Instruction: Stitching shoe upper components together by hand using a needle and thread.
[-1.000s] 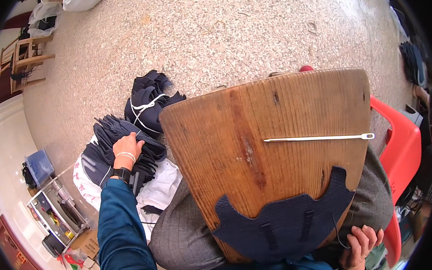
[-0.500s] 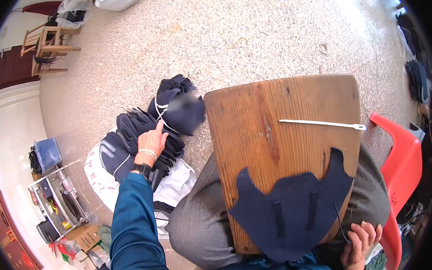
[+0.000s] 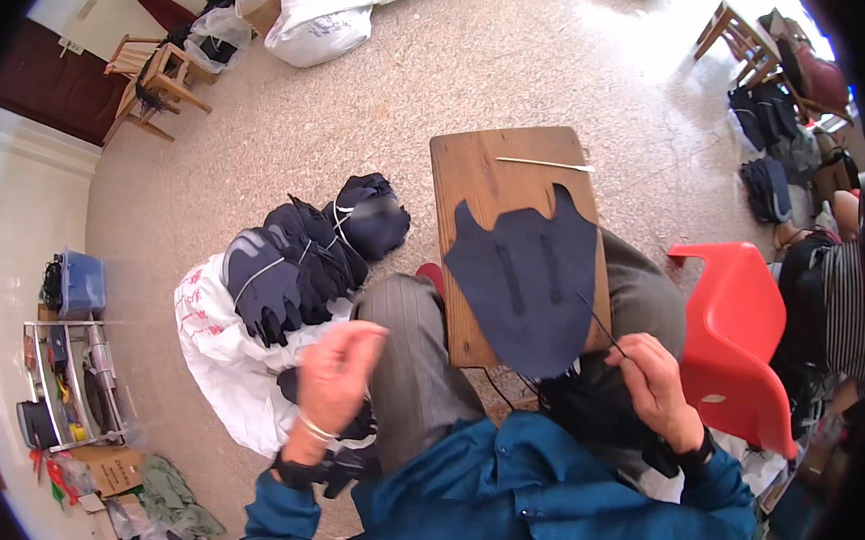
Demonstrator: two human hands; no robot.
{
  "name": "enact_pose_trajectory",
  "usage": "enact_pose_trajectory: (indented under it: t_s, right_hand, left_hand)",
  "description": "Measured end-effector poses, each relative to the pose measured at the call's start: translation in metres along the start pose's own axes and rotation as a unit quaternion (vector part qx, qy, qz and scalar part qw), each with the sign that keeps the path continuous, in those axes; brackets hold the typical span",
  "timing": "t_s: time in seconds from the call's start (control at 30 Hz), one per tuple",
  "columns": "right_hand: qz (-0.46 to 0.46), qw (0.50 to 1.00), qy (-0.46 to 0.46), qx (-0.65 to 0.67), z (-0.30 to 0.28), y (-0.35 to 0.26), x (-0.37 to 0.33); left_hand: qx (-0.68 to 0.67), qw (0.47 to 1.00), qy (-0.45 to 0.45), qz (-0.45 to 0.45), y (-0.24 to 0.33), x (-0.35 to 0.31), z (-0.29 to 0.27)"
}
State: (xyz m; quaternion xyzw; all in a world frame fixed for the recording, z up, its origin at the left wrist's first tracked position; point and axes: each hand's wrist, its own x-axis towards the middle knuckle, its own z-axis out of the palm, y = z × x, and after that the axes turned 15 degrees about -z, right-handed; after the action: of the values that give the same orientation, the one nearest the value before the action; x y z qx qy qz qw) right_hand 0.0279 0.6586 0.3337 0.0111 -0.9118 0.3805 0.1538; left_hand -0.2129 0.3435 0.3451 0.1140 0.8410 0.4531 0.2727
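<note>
A dark navy fabric piece point(image 3: 528, 288) with two pointed upper corners lies flat on a wooden board point(image 3: 453, 198) across my lap. Two narrow strips run along its middle. Between the thumb and fingers of my right hand point(image 3: 653, 380) is the end of a thin black cord point(image 3: 602, 326), whose other end reaches over the fabric's right side. My left hand point(image 3: 338, 377) is in the air by my left knee, blurred, so its grip is unclear. A slim white bodkin-like needle point(image 3: 545, 164) rests near the board's far end.
Bundles of dark fabric pieces point(image 3: 296, 254) tied with pale cord lie left on a white sack point(image 3: 211, 331). A red plastic chair point(image 3: 736, 309) stands at the right, with a person in striped clothing point(image 3: 850, 311) beyond it. A wooden chair point(image 3: 164, 83) is at the far left.
My left hand has come back from the tied bundles toward my knee. My right hand has risen beside the board, holding the black cord. The view has shifted, showing more of the room.
</note>
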Motion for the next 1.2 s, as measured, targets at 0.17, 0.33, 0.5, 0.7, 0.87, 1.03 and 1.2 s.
enact_pose_trajectory:
  t_s: [0.17,0.33,0.5,0.7,0.87,1.03,1.2]
  right_hand:
    - [-0.127,0.988,-0.041,0.073,0.015,-0.055,0.001]
    - [-0.180,0.978,-0.097,0.030,0.033,-0.098,-0.023]
    - [-0.104,0.990,0.010,0.095,0.045,-0.106,-0.028]
    - [0.057,0.932,0.096,0.346,0.068,-0.081,-0.011]
    - [0.182,0.792,0.165,0.559,0.054,-0.069,-0.005]
    - [0.209,0.802,0.170,0.533,0.054,-0.061,-0.013]
    - [0.195,0.734,0.258,0.597,0.039,-0.052,-0.011]
  left_hand:
    - [-0.227,0.911,-0.338,-0.068,0.030,-0.064,0.098]
    - [-0.354,0.872,-0.333,-0.056,0.033,-0.086,0.122]
    - [-0.207,0.952,-0.211,0.077,0.023,-0.099,0.113]
    - [-0.115,0.953,-0.276,0.059,0.011,-0.088,0.136]
    - [-0.097,0.945,-0.310,0.027,0.021,-0.065,0.141]
    - [-0.048,0.941,-0.324,0.082,0.029,-0.056,0.149]
    - [-0.280,0.878,-0.359,-0.149,0.002,-0.049,0.150]
